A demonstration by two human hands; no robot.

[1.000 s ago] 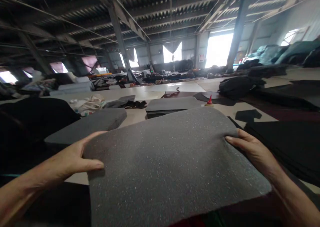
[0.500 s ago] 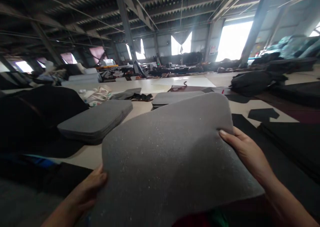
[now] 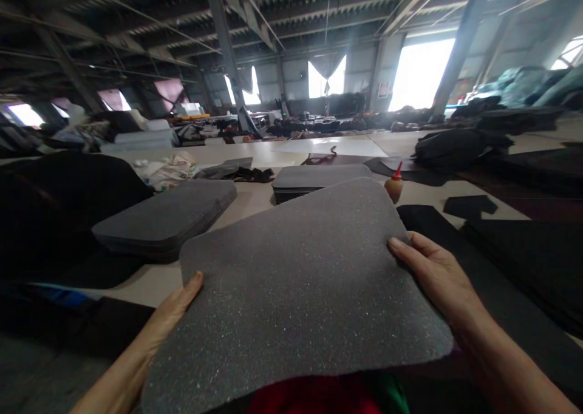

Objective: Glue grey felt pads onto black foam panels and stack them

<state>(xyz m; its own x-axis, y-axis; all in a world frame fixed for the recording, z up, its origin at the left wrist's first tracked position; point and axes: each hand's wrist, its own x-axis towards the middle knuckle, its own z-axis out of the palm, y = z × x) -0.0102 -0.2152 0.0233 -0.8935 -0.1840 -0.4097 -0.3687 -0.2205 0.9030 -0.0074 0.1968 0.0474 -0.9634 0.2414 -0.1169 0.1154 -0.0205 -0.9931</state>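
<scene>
the person is holding a grey foam sheet [image 3: 296, 286] flat out in front, low and near, over the near edge of the long table [image 3: 255, 198]. the left hand [image 3: 170, 314] is gripping the sheet's near left edge, thumb lying on top by the rounded corner and the fingers hidden beneath, so it is closed on the foam. the right hand [image 3: 432, 277] is clasping the right edge farther up, thumb on the upper face, the other fingers mostly tucked out of view under the sheet. the foam is looking light and soft, judging by how easily two edge grips are carrying it; its speckled surface is looking grippy rather than slick, and it is probably flexing readily if held from one side only. taking hold at two opposite edges, as both hands are doing, seems the sound way to keep it level. beyond it on the table, a stack of similar grey pads [image 3: 168, 217] is lying to the left and another stack [image 3: 319, 180] is sitting at far centre. a small bottle with a red tip [image 3: 394, 183] is standing just past the sheet's far right corner, and dark fabric pieces [image 3: 514, 250] are spreading out on the right.
</scene>
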